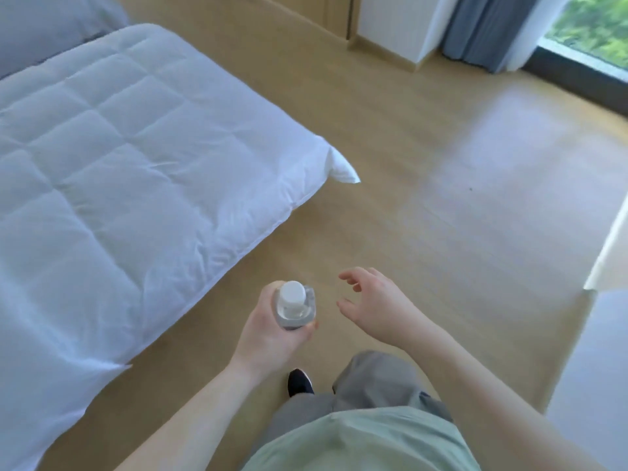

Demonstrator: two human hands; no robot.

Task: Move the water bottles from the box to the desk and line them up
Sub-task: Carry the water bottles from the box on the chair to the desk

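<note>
My left hand grips a clear water bottle with a white cap, held upright above the wooden floor; I see it from the top. My right hand hovers just to the right of the bottle, apart from it, fingers loosely spread and holding nothing. No box shows in this view. A pale flat surface with a white edge runs along the right border; I cannot tell whether it is the desk.
A bed with a white quilted duvet fills the left side, its corner hanging near the floor. Wooden floor stretches ahead. A grey curtain and a window stand at the far right. My legs and a dark shoe are below.
</note>
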